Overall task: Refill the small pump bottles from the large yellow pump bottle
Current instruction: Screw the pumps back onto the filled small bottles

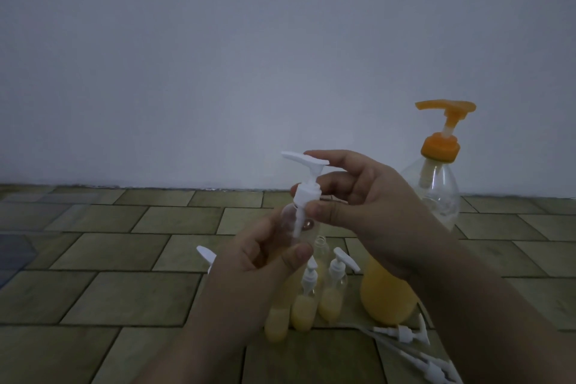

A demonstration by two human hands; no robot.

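Two bare hands and forearms in view, entering from the lower edge of the frame. Left hand [261,256]: no ring, no glove, no watch or band visible at the wrist; forearm uncovered as far as the frame edge. Right hand [358,199]: likewise bare, no jewellery, forearm uncovered to the frame edge. Fingernails on both hands short, no visible polish. No sleeve or cuff seen on either arm. Lighting dim; finer surface detail cannot be told.

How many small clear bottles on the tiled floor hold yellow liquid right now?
3, in a cluster below the hands: the leftmost small clear bottle, the middle bottle and the right bottle. The left hand may hide others.
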